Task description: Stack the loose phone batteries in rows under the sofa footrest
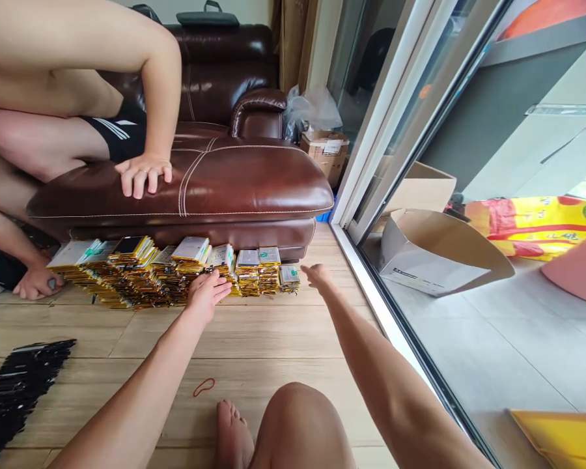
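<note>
Holding grips apart, left hand (204,295) touching about nine flat-pack stacks (190,273), right hand (316,277) beside.

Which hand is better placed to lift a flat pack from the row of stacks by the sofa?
Probably the left hand: it sits directly over the stacks, with its fingers at their front edge. The right hand is out past the end of the row, beside only the smallest stack.

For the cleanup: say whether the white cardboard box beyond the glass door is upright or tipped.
Tipped: the white cardboard box lies on its side, brown inside showing through its open mouth.
</note>
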Tool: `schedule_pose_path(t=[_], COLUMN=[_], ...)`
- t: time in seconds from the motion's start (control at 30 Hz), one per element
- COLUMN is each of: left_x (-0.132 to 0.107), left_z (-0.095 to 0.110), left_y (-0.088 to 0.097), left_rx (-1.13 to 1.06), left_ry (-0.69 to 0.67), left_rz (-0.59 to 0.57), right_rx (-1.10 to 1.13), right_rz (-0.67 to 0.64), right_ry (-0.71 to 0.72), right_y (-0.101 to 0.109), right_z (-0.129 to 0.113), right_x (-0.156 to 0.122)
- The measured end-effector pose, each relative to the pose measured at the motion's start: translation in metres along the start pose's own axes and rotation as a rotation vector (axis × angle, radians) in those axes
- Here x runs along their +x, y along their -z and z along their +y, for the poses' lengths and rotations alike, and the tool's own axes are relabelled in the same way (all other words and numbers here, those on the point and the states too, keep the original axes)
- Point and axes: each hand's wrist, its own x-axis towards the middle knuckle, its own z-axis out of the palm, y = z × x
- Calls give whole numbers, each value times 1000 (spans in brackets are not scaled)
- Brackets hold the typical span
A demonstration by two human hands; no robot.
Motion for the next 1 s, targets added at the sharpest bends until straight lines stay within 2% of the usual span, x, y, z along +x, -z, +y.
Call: schedule_pose_path(t=[0.1, 0.23, 0.37, 0.47, 0.57, 0.67, 0.77, 0.87, 0.93, 1.0], left_x=[-8, -24, -40, -47, -49, -51, -54, -58, -60, -61], left_z=[-14, -41, -72, -89, -97, -99, -102, -108, -111, -111], left_y=[1, 6, 9, 9, 6, -4, -25, -48, -55, -55], left_rx=[-9, 29, 82, 95, 115, 102, 61, -52, -119, -148], left_ry=[20, 86, 161, 198, 215, 228, 287, 404, 443, 454], left_rz=[-3, -47, -108, -152, -223, -294, -318, -380, -394, -372], right_rx=[-55, -52, 22, 131, 293, 440, 655, 828, 759, 575], right_rz=[-49, -112, -159, -164, -176, -240, -408, -570, -583, -570], right_ry=[-68, -110, -165, -202, -193, -152, -118, -96, -31, 63], right_y=[-24, -54, -60, -58, -50, -40, -38, -48, -54, -55], right_z=[21, 19, 14, 22, 40, 67, 89, 94, 89, 80], right_x=[19, 39, 50, 44, 23, -15, -59, -94, -106, -108])
